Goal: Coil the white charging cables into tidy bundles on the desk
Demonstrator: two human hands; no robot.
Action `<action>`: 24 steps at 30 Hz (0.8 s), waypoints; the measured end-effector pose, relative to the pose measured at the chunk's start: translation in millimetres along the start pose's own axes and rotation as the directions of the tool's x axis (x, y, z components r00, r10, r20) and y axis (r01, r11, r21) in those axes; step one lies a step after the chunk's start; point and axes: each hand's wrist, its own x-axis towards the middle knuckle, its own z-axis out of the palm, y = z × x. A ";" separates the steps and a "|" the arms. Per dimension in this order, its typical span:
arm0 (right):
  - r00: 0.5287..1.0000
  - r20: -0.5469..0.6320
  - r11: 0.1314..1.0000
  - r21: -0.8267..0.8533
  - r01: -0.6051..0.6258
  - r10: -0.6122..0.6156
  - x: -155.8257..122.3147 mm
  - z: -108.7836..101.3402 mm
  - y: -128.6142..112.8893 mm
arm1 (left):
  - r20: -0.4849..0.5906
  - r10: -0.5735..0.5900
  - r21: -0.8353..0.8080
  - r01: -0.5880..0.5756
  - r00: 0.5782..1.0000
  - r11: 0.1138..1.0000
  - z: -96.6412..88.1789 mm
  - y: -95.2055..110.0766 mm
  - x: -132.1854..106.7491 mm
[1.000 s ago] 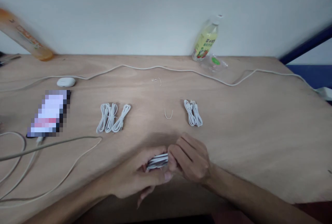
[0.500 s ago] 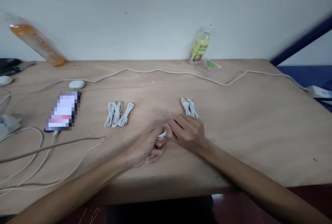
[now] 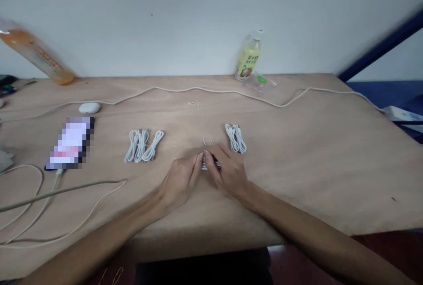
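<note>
Both hands meet at the middle of the wooden table. My left hand and my right hand pinch a small coiled white cable bundle between their fingertips; most of it is hidden by the fingers. A loose white twist tie lies just beyond the fingers. One coiled white cable rests to the right of it. Three coiled white cables lie side by side to the left.
A phone with a cable plugged in lies at the left, a white earbud case behind it. A long white cord runs across the back. A yellow drink bottle and an orange bottle stand by the wall.
Both hands have moved away from the table's near edge toward its middle, carrying the cable bundle, and now hold it low on the table near the twist tie.
</note>
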 end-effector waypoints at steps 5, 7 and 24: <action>0.972 -0.030 0.949 -0.224 0.222 -0.235 2.4 -9.8 -2.1 | 0.102 -0.102 -0.155 0.117 0.989 0.981 -3.3 4.7 -1.6; 0.954 -0.028 0.921 -0.268 0.282 -0.299 2.8 -11.2 -1.4 | 0.179 -0.124 -0.231 0.164 0.976 0.959 -4.6 5.7 -2.5; 0.968 0.120 0.924 0.294 -0.246 0.220 12.0 -1.8 -8.4 | -0.038 0.435 0.463 -0.370 0.899 0.805 -8.1 -9.8 -6.2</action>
